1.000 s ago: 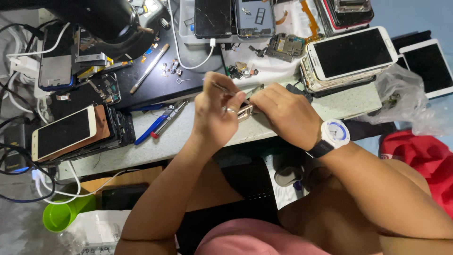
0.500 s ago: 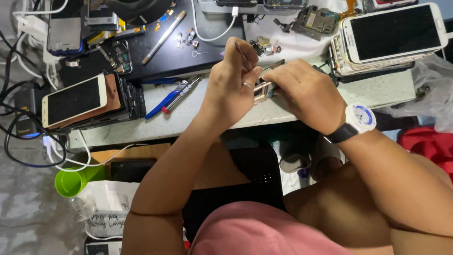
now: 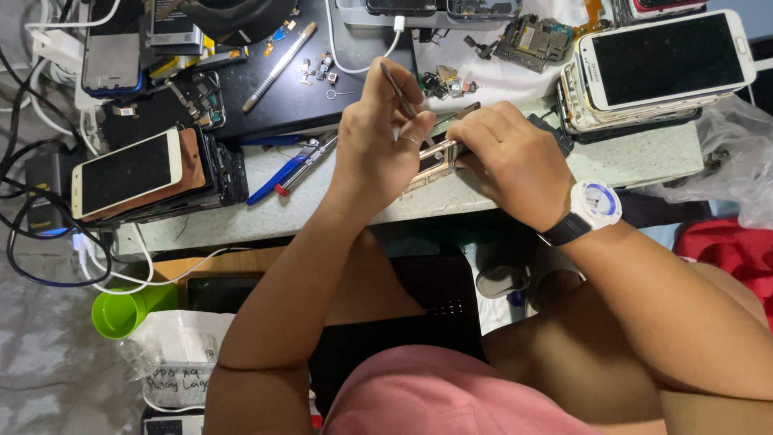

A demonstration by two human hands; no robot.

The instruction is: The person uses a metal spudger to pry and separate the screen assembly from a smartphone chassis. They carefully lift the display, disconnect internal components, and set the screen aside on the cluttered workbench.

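Note:
My left hand (image 3: pixel 380 145) grips thin metal tweezers (image 3: pixel 397 89) whose tips point down toward a small phone frame (image 3: pixel 436 159). My right hand (image 3: pixel 506 157), with a white wristwatch (image 3: pixel 594 205) on the wrist, holds that phone frame by its right end above the front edge of the pale workbench (image 3: pixel 322 205). The two hands nearly touch over the part. Most of the frame is hidden under my fingers.
A stack of white phones (image 3: pixel 660 64) lies at the back right and a gold phone (image 3: pixel 125 171) on other handsets at the left. Blue-and-red pliers (image 3: pixel 286 165), a metal rod tool (image 3: pixel 278 56), loose circuit boards (image 3: pixel 531 36), cables and a green cup (image 3: pixel 121 310) surround the work spot.
The view has shifted so the bench sits higher and nearer. My hands stay together on the phone frame, with the tweezers now raised more upright.

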